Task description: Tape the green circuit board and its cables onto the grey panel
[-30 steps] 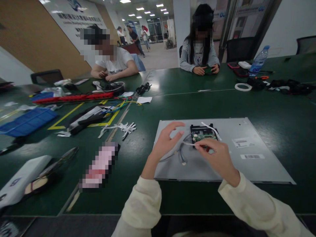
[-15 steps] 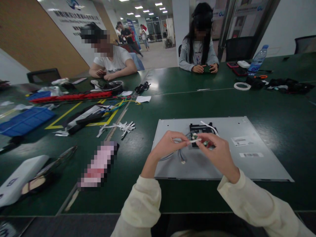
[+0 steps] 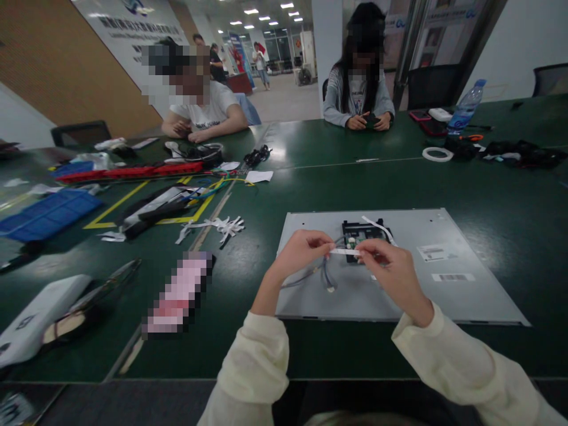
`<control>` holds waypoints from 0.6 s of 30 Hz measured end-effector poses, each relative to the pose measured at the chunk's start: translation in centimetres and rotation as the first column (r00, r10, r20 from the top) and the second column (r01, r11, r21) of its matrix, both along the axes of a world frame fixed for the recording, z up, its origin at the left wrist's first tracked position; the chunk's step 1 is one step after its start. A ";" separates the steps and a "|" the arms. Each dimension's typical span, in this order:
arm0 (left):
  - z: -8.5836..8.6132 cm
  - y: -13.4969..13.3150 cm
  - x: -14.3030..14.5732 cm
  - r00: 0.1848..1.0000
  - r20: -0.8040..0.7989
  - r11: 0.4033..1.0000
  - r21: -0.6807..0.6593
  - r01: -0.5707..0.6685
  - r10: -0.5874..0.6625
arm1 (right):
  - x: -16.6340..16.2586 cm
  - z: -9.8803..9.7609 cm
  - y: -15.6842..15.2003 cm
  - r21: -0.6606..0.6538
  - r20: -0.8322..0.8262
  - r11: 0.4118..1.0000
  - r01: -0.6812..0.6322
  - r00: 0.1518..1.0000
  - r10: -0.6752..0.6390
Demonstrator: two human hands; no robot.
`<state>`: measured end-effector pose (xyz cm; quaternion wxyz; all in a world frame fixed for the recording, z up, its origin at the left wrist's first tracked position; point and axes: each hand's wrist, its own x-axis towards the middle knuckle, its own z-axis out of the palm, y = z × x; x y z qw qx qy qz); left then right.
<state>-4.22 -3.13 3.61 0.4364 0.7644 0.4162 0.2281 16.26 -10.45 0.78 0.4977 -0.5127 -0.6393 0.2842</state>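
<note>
Hands both closed in pinch grips. My left hand (image 3: 298, 253) has thumb and forefinger nipped on one end of a white strip (image 3: 345, 252); my right hand (image 3: 390, 275) nips the other end, spare fingers curled in. Strip is stretched level between them above the grey panel (image 3: 444, 296), just in front of the small circuit board (image 3: 357, 239). Grey cables (image 3: 326, 278) lie on the panel under my left hand. Panel sits flat on the green table (image 3: 355, 183). Can't tell if the strip touches the board.
</note>
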 end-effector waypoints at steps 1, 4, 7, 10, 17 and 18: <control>-0.1 0.2 -0.1 1.000 0.015 1.000 -0.004 -0.012 0.012 | 0.0 0.0 0.0 0.005 0.009 1.000 -0.002 1.000 0.002; -0.6 0.7 -0.4 0.996 0.068 0.998 -0.014 -0.062 0.063 | -0.2 -0.2 0.1 0.025 0.065 0.999 -0.021 0.998 0.019; -1.3 1.3 -0.6 0.985 0.095 0.989 0.003 -0.147 0.146 | -0.4 -0.6 0.1 0.036 0.125 0.996 -0.078 0.989 0.073; -2.1 1.7 -0.6 0.969 0.086 0.972 0.023 -0.233 0.230 | -0.7 -1.1 0.0 0.041 0.196 0.993 -0.111 0.975 0.101; -2.3 1.5 -0.4 0.947 0.143 0.955 -0.119 -0.273 0.289 | -0.7 -1.5 -0.2 0.131 0.344 0.985 -0.114 0.937 0.062; -2.2 1.4 -0.5 0.943 0.161 0.950 -0.165 -0.265 0.291 | -0.7 -1.6 -0.2 0.148 0.341 0.983 -0.110 0.939 0.053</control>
